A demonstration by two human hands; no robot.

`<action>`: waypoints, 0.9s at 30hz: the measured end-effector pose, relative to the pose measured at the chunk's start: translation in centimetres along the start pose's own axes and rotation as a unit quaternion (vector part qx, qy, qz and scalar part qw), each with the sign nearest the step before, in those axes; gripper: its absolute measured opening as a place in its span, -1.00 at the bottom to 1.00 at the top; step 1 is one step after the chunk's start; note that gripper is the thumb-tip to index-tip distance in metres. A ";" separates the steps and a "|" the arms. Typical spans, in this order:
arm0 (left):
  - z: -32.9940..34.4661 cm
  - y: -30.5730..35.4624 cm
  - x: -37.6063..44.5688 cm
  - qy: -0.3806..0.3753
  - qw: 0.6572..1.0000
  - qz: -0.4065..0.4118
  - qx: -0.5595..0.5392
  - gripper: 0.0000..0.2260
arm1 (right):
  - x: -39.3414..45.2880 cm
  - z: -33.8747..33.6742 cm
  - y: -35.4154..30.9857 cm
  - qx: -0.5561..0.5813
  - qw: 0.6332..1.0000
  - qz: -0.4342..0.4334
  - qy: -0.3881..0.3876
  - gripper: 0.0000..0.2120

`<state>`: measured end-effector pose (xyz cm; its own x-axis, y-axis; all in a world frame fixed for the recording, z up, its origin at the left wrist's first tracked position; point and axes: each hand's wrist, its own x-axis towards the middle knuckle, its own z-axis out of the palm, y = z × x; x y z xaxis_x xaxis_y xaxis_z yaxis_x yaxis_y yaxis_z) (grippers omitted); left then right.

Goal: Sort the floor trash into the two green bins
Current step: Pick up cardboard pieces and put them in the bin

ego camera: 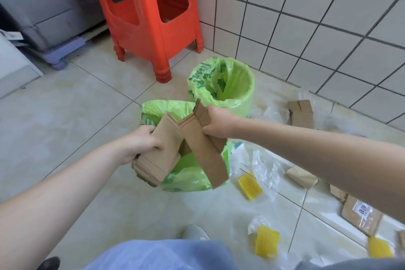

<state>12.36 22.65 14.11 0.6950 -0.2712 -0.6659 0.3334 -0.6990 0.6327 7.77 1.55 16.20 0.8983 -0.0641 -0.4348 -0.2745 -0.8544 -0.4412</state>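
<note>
Left hand (140,140) and right hand (215,123), apart, each grip a flattened cardboard piece (162,151) (203,144) above the near green bin (186,173); far green bin (236,85) behind.

Illumination was bright, even and diffuse, with no single source identifiable and only faint, soft shadows on the floor tiles (92,116). The glossy floor carried a pale sheen at lower right. Wide-angle distortion bowed the wall tile (306,17) grout lines toward the edges, and the trouser fabric (157,254) at the bottom edge was out of focus.
</note>
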 end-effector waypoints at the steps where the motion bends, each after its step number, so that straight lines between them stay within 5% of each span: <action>1: 0.0 0.1 0.3 0.002 1.000 0.001 0.014 -0.69 | 0.4 0.4 -0.5 -0.021 1.000 -0.007 -0.007 -0.66; 8: 0.9 1.8 1.7 -0.044 0.989 -0.037 0.134 -0.74 | 2.9 2.7 -2.5 -0.147 0.986 -0.027 -0.068 -0.75; 11: 1.5 2.6 2.4 -0.081 0.976 -0.069 0.190 -0.80 | 3.9 3.8 -2.7 -0.211 0.972 -0.033 -0.093 -0.97; 15: 2.1 3.4 3.2 -0.087 0.949 -0.097 0.288 -0.79 | 5.3 5.1 -2.3 -0.244 0.962 -0.024 -0.119 -0.75; 18: 2.7 2.9 4.4 -0.054 0.934 -0.086 0.342 -0.72 | 6.1 5.5 -2.3 -0.221 0.967 -0.020 -0.126 -0.75; 22: 2.8 1.7 5.8 -0.038 0.961 -0.094 0.258 -0.69 | 6.3 4.7 -2.3 -0.132 0.985 -0.013 -0.109 -0.96; 27: 2.3 0.7 6.5 0.069 0.969 -0.048 0.234 -0.67 | 6.4 4.4 -1.5 -0.066 0.996 -0.008 -0.063 -0.65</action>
<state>15.65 18.91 9.35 0.7650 -0.1218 -0.6324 0.0972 -0.9488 0.3004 12.43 4.73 10.60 0.8493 0.0088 -0.5279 -0.2050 -0.9159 -0.3451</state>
